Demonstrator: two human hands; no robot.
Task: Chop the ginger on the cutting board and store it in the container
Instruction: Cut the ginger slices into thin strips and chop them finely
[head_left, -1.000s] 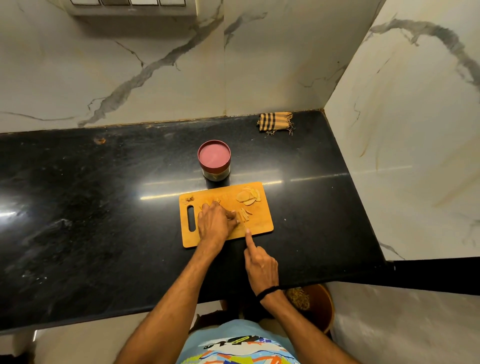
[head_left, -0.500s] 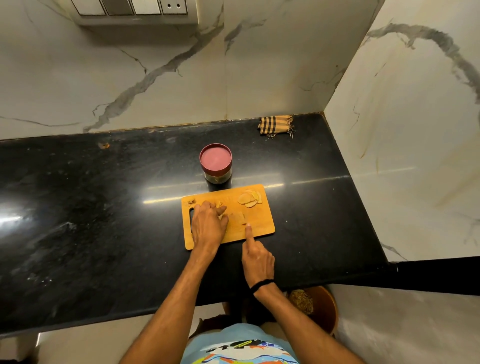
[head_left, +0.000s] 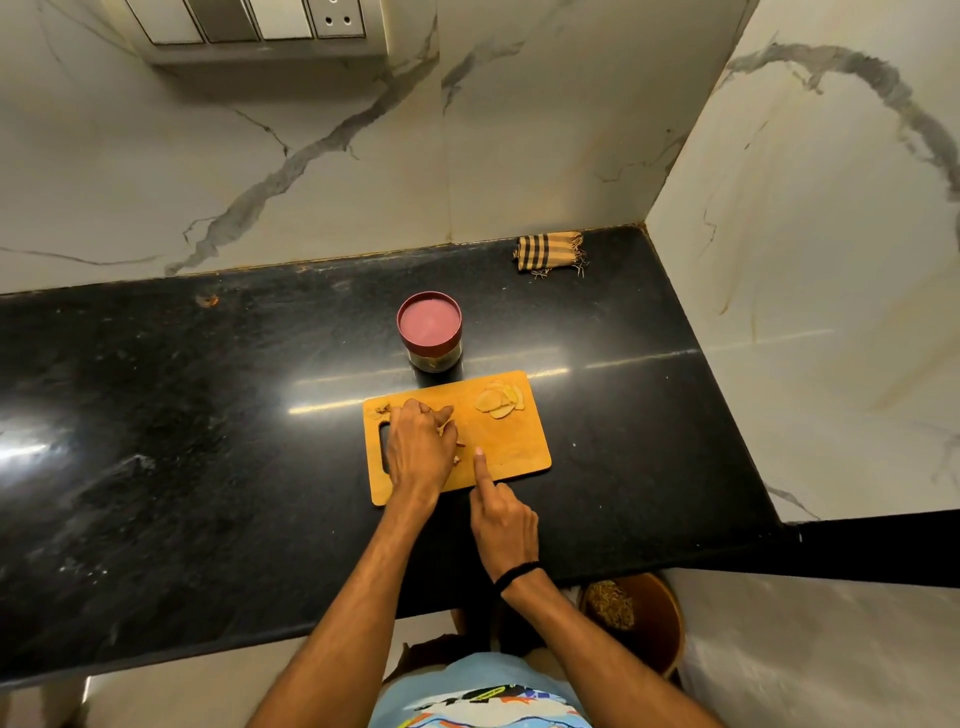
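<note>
chopping looked half done: the left hand (head_left: 418, 447) curled over cut ginger strips (head_left: 451, 427) on the cutting board (head_left: 519, 457), the right hand (head_left: 506, 522) pressed one straight forefinger beside them, ginger slices (head_left: 500, 404) waited, and the container (head_left: 430, 332) stood lidded.

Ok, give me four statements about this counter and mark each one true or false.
1. The container has its red lid off. False: the lid is on.
2. The left hand is on the cutting board, holding ginger pieces. True.
3. A pile of ginger slices lies at the board's far right corner. True.
4. The striped cloth lies on the board. False: it lies on the counter by the back wall.
</note>
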